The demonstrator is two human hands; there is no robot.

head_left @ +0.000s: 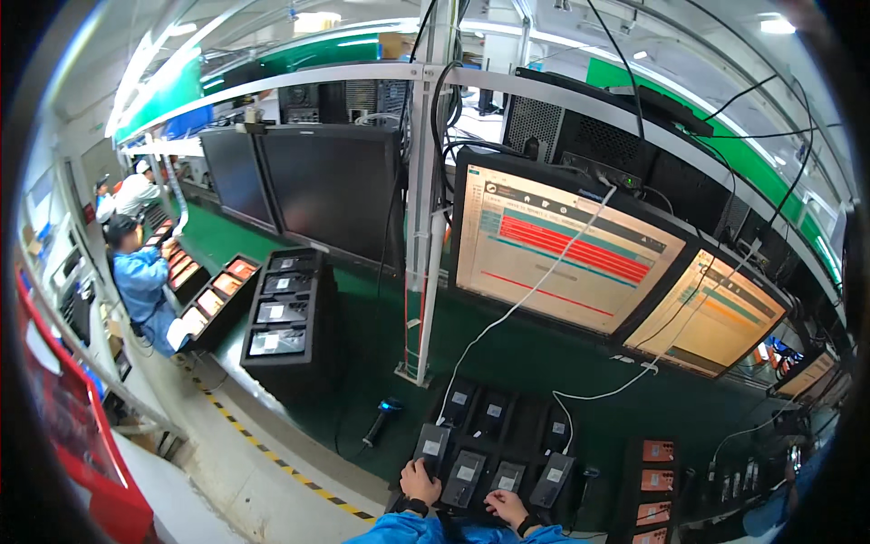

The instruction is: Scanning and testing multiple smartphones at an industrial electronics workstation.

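Note:
Several dark smartphones with pale labels lie in a black tray on the green bench. My left hand (420,482) has its fingers closed on the lower end of a smartphone (433,442) at the tray's left side. A white cable (460,367) runs down to that phone. My right hand (506,506) is just below another smartphone (507,478); its fingers are curled together, and anything between them is too small to make out. Between the hands lies a third smartphone (465,480). At the right, a smartphone (552,480) has a second white cable (569,426) at its top.
A lit monitor (562,245) and a smaller one (707,308) stand behind the tray, near a metal post (421,208). A handheld scanner (381,422) lies left. Farther left is a stack of black trays (288,363). Orange-red boxes (657,480) line the right. A person in blue (140,281) works far left.

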